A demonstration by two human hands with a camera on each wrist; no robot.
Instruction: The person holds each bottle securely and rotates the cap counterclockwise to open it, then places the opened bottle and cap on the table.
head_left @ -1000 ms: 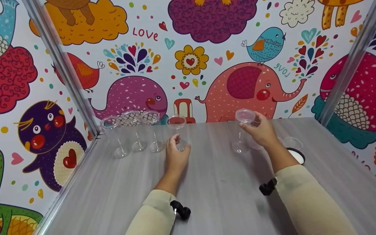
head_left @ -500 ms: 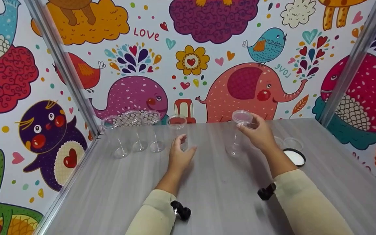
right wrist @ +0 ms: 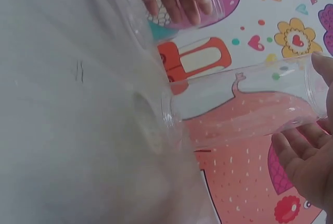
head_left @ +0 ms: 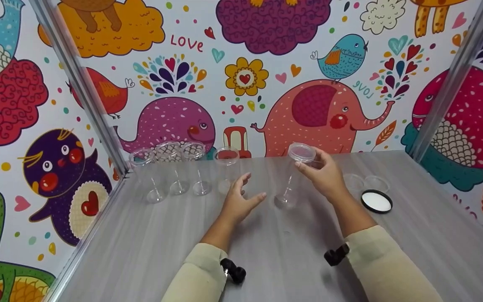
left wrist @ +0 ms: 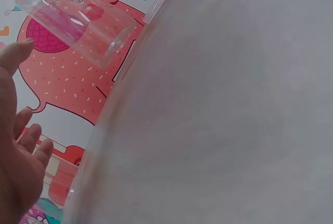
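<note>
In the head view my right hand (head_left: 325, 174) grips a tall clear plastic jar (head_left: 292, 178) near its rim, thumb on the near side. The jar leans slightly, its base low over the table. The right wrist view shows this jar (right wrist: 244, 107) between my thumb and fingers. My left hand (head_left: 239, 201) has its fingers spread and holds nothing. It is between the held jar and another clear jar (head_left: 227, 163), partly covering that one's lower part. In the left wrist view the left hand (left wrist: 21, 166) is at the left edge, the held jar (left wrist: 83, 23) above it.
Several more clear jars (head_left: 154, 180) stand upright in a row at the back left. At the right lie a black-rimmed white disc (head_left: 376, 201) and two clear round pieces (head_left: 376, 183) on the grey table (head_left: 283, 260). A patterned wall and metal posts (head_left: 438, 88) enclose the table.
My right hand has brought the jar leftward across the table. My left hand has drawn away from the nearest standing jar, moving right with its fingers opening wider.
</note>
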